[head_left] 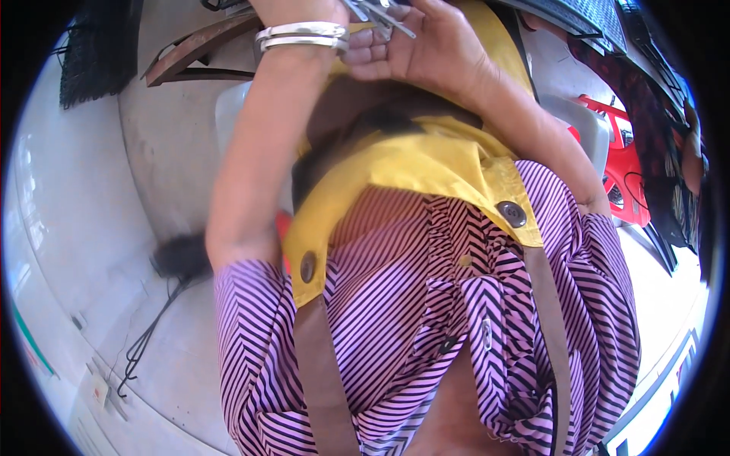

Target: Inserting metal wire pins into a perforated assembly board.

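My right hand point(418, 49) is near the top edge, palm turned up and fingers curled. Several thin silvery metal strips point(384, 17) lie across its palm and fingers, and their far ends run out of the picture. Beside them is my left hand point(300, 9), mostly cut off by the top edge, so its fingers do not show. Two silvery bangles point(304, 36) circle the left wrist. Below both hands hangs a yellow and brown apron point(411, 163) over a pink and black striped shirt point(395, 281).
A brown frame piece point(201, 47) stands left of my left forearm. Black cords point(152, 334) and a dark fuzzy object point(182, 254) lie on the pale floor point(68, 205). Red plastic chairs point(627, 178) and a person's dark patterned clothing point(646, 114) are at the right.
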`<state>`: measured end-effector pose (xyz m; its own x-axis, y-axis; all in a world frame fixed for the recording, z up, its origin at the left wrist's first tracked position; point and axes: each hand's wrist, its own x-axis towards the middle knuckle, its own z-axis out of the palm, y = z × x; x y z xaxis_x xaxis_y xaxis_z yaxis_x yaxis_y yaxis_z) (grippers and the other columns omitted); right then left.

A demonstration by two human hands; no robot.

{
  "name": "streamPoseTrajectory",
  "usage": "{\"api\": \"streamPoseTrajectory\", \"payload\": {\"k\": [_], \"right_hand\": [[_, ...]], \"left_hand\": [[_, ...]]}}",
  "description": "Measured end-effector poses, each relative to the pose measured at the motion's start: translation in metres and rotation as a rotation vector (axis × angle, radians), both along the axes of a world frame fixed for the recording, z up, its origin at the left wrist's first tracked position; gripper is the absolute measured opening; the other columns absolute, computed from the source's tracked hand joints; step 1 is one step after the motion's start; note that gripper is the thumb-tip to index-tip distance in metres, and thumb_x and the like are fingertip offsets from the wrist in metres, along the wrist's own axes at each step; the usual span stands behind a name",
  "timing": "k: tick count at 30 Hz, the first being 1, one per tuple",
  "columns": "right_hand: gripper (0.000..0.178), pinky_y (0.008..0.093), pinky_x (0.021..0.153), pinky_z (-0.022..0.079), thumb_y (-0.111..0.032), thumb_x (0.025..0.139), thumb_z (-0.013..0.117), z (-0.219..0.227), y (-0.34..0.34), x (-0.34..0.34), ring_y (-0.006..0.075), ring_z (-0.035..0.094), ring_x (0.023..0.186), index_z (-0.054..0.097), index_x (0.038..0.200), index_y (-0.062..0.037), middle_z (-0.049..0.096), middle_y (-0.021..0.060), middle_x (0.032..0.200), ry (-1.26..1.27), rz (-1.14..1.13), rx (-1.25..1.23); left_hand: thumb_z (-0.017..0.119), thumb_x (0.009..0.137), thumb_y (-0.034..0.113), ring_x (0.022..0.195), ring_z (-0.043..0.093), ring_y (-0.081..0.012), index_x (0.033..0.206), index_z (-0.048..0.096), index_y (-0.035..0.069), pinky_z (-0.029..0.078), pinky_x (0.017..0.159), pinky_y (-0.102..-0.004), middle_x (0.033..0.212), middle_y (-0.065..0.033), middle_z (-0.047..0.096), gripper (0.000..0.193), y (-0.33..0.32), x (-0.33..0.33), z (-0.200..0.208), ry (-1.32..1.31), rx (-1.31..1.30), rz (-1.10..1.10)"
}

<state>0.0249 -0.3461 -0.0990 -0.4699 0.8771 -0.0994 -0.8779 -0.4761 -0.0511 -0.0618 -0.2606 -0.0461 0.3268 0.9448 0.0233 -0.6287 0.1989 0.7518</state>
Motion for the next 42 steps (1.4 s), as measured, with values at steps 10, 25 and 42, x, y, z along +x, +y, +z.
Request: {"api": "streamPoseTrajectory", "payload": {"k": [10, 25, 42], "right_hand": [[0.031, 0.0369, 0.089, 0.036, -0.028, 0.088, 0.034, -0.014, -0.004, -0.017, 0.0207, 0.046, 0.104, 0.050, 0.109, -0.0112, 0.053, 0.0038, 0.110, -0.135, -0.386, -0.234], [0.029, 0.0380, 0.079, 0.044, -0.027, 0.083, 0.045, -0.002, -0.013, -0.015, 0.0229, 0.054, 0.087, 0.053, 0.099, -0.0043, 0.057, 0.0094, 0.090, -0.398, -0.319, -0.401], [0.011, 0.0189, 0.061, 0.044, -0.003, 0.076, 0.057, 0.052, -0.006, -0.003, 0.0064, 0.053, 0.066, 0.057, 0.085, 0.0039, 0.058, 0.0023, 0.072, -1.493, -0.485, 0.157]], "left_hand": [[0.052, 0.081, 0.007, 0.053, 0.048, -0.0091, 0.088, 0.050, 0.001, 0.038, 0.048, -0.0200, 0.063, -0.0028, 0.052, 0.009, -0.036, -0.002, -0.022, 0.234, -0.005, -0.095], [0.052, 0.080, 0.005, 0.050, 0.043, -0.0149, 0.080, 0.047, 0.000, 0.042, 0.050, -0.0298, 0.062, -0.0054, 0.046, 0.007, -0.028, -0.027, -0.045, 0.161, -0.152, -0.147], [0.050, 0.083, 0.013, 0.041, 0.040, -0.0124, 0.081, 0.045, 0.002, 0.036, 0.038, -0.0253, 0.060, -0.0072, 0.047, 0.012, -0.046, -0.055, -0.018, 0.340, -0.262, -0.604]]}}
